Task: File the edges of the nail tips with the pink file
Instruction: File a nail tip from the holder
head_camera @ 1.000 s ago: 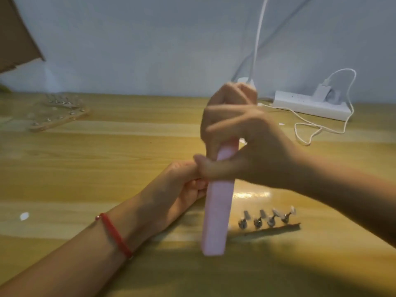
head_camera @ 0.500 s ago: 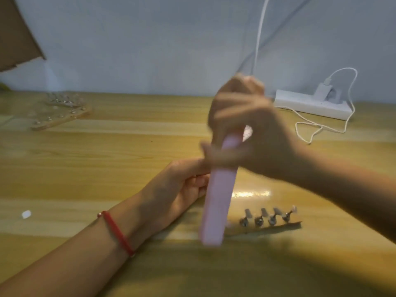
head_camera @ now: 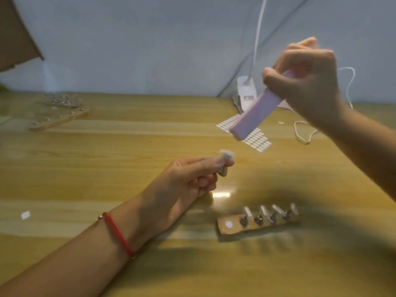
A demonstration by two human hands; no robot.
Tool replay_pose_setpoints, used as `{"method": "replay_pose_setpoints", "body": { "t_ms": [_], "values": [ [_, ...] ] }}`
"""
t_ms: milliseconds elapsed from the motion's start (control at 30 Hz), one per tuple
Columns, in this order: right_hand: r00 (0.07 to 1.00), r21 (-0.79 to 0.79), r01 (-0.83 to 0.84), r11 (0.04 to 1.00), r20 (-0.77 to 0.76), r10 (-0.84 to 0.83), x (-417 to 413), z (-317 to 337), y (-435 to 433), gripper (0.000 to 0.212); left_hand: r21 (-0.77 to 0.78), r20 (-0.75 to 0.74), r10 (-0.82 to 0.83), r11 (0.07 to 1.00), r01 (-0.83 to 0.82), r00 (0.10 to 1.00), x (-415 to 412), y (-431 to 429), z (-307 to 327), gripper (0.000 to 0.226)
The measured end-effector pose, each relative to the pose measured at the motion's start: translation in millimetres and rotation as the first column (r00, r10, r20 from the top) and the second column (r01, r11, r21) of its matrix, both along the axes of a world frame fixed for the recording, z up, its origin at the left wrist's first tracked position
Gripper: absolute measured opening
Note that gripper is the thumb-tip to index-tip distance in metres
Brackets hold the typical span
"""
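Our left hand [head_camera: 188,176] is pinching one clear plastic nail tip [head_camera: 226,156]; our right hand [head_camera: 308,82], well apart, is gripping the long pink block file [head_camera: 255,113]. Four mounted tips [head_camera: 267,211] near the left hand are seemingly awaiting filing.

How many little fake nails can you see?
5: four nail tips stand in a row on the wooden strip, one is pinched in the left hand. The blurry far-left racks may hold more.

Bare forearms; red string bracelet [head_camera: 116,234]
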State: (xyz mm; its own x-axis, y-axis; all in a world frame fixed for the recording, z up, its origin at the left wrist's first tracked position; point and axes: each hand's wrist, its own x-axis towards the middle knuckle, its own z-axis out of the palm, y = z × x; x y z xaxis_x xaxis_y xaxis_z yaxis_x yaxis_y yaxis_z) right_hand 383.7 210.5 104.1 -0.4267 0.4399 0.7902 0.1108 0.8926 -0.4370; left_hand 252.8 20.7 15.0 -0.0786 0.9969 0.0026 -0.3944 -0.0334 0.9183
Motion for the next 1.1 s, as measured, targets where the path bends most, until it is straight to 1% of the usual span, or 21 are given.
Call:
{"method": "replay_pose_setpoints", "body": {
  "t_ms": [67,167,267,333,467,533,633,700,733,800,867,933,967,1033,1100],
  "values": [
    [0.998,-0.083,0.033,0.996,-0.056,-0.037,17.7,4.4,17.7,0.027,0.009,0.011,-0.006,1.000,0.006,1.000,0.2,0.6,-1.0,0.033],
    [0.999,-0.165,0.003,0.986,-0.051,-0.011,26.0,-3.9,9.6,0.018,0.008,0.000,-0.007,1.000,0.007,1.000,1.0,-0.6,1.6,0.044],
    [0.995,-0.177,-0.071,0.982,0.052,0.081,31.2,-15.3,-7.0,0.020,-0.002,-0.003,0.026,1.000,-0.026,1.000,3.3,-2.0,3.1,0.052],
    [0.986,-0.197,-0.121,0.973,0.093,0.142,32.1,-20.6,-21.5,0.022,-0.014,-0.010,0.030,0.999,-0.030,0.999,4.1,-3.2,3.8,0.054],
    [0.971,-0.208,-0.144,0.967,0.161,0.179,33.5,-17.3,-40.5,0.023,-0.017,-0.019,0.024,1.000,-0.024,1.000,4.3,-6.4,6.7,0.051],
    [0.924,-0.282,-0.181,0.942,0.278,0.261,36.5,-10.8,-45.7,0.024,-0.004,-0.026,0.008,1.000,-0.008,1.000,5.0,-7.3,8.0,0.042],
    [0.763,-0.375,-0.219,0.901,0.510,0.398,37.8,-5.3,-56.8,0.036,0.001,-0.017,0.051,0.999,-0.051,0.999,8.0,-6.9,7.6,0.024],
    [0.679,-0.420,-0.220,0.880,0.583,0.447,35.3,-3.2,-64.3,0.041,0.008,-0.030,0.078,0.997,-0.078,0.997,10.2,-6.5,7.5,0.021],
    [0.650,-0.444,-0.222,0.868,0.596,0.471,33.7,-2.3,-67.0,0.040,0.009,-0.047,0.083,0.997,-0.083,0.995,10.8,-6.3,7.0,0.020],
    [0.627,-0.478,-0.209,0.853,0.604,0.492,30.7,-1.0,-69.3,0.041,0.003,-0.080,0.089,0.996,-0.089,0.993,11.2,-6.4,6.3,0.018],
    [0.622,-0.508,-0.177,0.843,0.607,0.495,28.5,-0.2,-68.7,0.044,0.012,-0.122,0.093,0.996,-0.093,0.988,11.0,-6.4,5.7,0.027],
    [0.586,-0.544,-0.149,0.826,0.624,0.516,27.4,0.3,-68.8,0.044,0.027,-0.165,0.088,0.996,-0.085,0.982,11.2,-6.7,5.3,0.041],
    [0.565,-0.571,-0.138,0.809,0.625,0.538,27.5,0.5,-69.0,0.043,0.031,-0.186,0.083,0.996,-0.079,0.979,11.3,-6.9,5.1,0.044],
    [0.532,-0.618,-0.135,0.774,0.614,0.583,28.1,0.4,-68.1,0.043,0.036,-0.216,0.076,0.997,-0.069,0.974,11.2,-7.0,4.4,0.040],
    [0.506,-0.634,-0.151,0.759,0.610,0.610,28.7,-0.9,-67.1,0.045,0.030,-0.229,0.074,0.997,-0.069,0.971,11.4,-6.4,3.6,0.031]
  ]
}}
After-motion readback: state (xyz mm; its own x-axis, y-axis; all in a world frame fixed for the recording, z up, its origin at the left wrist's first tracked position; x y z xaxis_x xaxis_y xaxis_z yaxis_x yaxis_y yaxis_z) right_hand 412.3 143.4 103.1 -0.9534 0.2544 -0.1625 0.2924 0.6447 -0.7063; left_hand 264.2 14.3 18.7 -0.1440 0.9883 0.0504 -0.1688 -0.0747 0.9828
